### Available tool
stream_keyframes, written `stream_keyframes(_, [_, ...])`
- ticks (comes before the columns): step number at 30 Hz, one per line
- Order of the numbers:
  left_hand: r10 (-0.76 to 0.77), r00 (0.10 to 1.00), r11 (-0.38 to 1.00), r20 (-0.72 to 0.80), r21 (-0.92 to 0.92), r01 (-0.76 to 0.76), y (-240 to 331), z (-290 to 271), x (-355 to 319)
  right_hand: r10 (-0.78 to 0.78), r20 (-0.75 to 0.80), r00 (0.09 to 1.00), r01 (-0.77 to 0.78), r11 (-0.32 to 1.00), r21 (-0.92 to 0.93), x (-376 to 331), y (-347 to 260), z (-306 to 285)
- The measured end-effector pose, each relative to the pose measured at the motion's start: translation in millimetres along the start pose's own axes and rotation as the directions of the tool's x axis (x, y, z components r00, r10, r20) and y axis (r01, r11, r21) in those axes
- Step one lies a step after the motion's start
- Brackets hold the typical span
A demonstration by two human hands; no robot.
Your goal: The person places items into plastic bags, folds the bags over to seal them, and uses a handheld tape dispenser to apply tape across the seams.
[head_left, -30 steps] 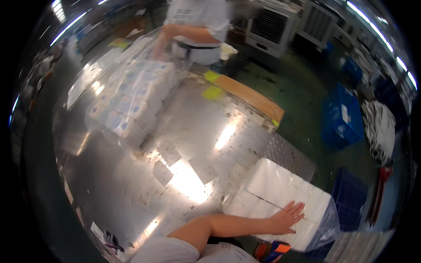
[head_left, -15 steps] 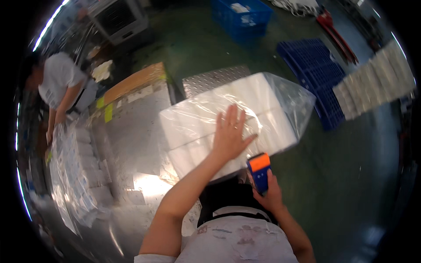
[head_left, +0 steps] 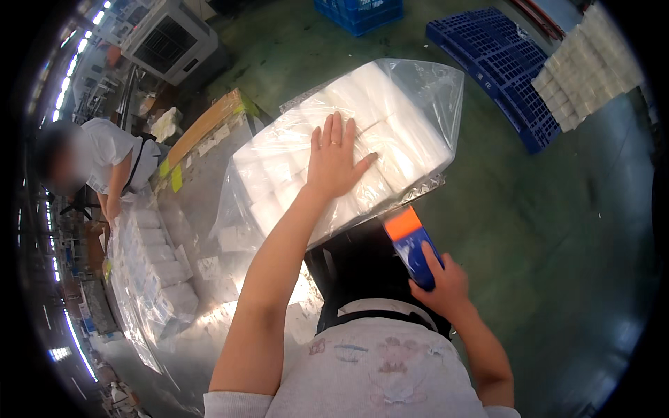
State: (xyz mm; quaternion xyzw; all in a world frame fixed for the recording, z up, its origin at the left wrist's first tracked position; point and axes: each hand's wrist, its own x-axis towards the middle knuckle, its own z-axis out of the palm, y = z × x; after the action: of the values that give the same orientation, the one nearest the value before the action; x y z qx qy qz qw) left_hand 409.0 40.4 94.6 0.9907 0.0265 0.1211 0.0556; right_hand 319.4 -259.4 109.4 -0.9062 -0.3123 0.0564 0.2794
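A big clear plastic bag (head_left: 425, 90) packed with rows of white, soft-looking bundles lies in front of me at the end of the metal table. My left hand (head_left: 335, 161) rests flat on top of it, fingers extended and thumb out. Below the bag's near right edge, my right hand (head_left: 443, 284) grips a blue handheld device with an orange head (head_left: 412, 240). Its orange end points toward the bag, and I cannot make out its exact kind. The bag's open, loose film sticks out at its far right end.
On the left of the metal table (head_left: 202, 209), a co-worker (head_left: 115, 157) bends over another bag of white bundles (head_left: 157, 261). Blue pallet (head_left: 488, 63), stacked white bundles (head_left: 589, 70), blue crate (head_left: 362, 17) and a grey air cooler (head_left: 171, 42) stand beyond.
The view has shifted, so the bag sits higher and further left. My left hand stays flat on it. My right hand, with the device, has moved up slightly and tilted.
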Motion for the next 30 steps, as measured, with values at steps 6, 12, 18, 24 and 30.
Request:
stream_keyframes(6, [-0.066,0.998,0.997,-0.018,0.049,0.067,17.6,3.7,-6.8,0.115,0.136,0.984,-0.112,0.993,-0.029,-28.4,9.7,-6.9])
stream_keyframes(12, [0.261,0.964,0.958,0.051,-0.139,-0.252,90.0,-0.8,-45.4,0.230,0.227,0.946,-0.218,0.973,-0.077,37.0,13.2,14.9])
stream_keyframes(18, [0.276,0.960,0.945,0.040,0.169,-0.279,93.0,18.6,-59.2,0.266,0.295,0.918,-0.316,0.939,0.135,75.9,42.9,4.8])
stream_keyframes(24, [0.268,0.962,0.930,-0.043,0.273,-0.247,89.7,28.4,-55.3,0.381,0.577,0.722,-0.099,0.883,-0.459,41.7,118.0,52.3])
stream_keyframes(30, [0.156,0.979,0.978,-0.128,-0.116,-0.171,106.0,25.0,-53.1,0.467,0.276,0.840,-0.479,0.877,-0.024,47.5,189.3,27.2])
